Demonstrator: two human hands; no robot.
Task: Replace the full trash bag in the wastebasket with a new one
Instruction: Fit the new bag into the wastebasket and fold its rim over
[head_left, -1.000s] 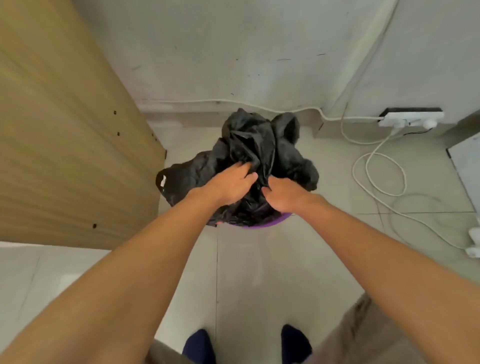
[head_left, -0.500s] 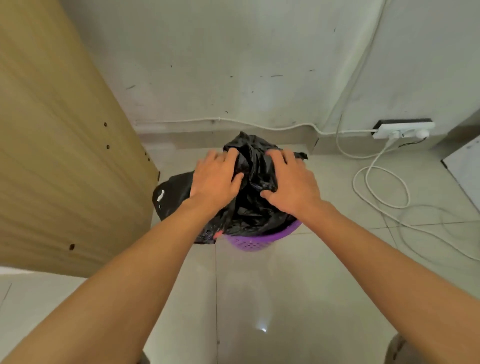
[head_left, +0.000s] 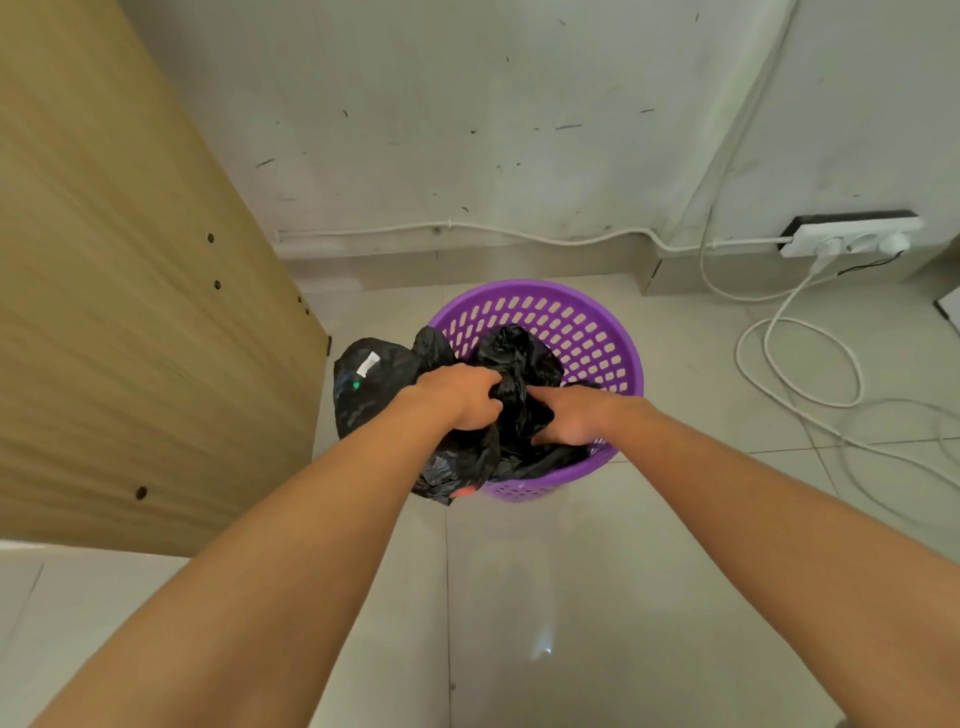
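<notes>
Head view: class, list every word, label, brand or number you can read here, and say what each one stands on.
No text is readable.
White label on the full black bag beside the purple wastebasket: too small and blurred to read.
Power strip on the wall: no legible marking.

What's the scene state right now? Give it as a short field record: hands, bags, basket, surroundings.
left hand: grips bunched black plastic of the new trash bag
right hand: fingers down in the same bag, inside the basket; grip unclear
wastebasket: purple, perforated, upright on the tiled floor; far inner wall bare, bag not yet spread over the rim
full trash bag: black, on the floor to the basket's left, beside the wooden panel
power strip: at the wall, right; white cable looped on the floor
</notes>
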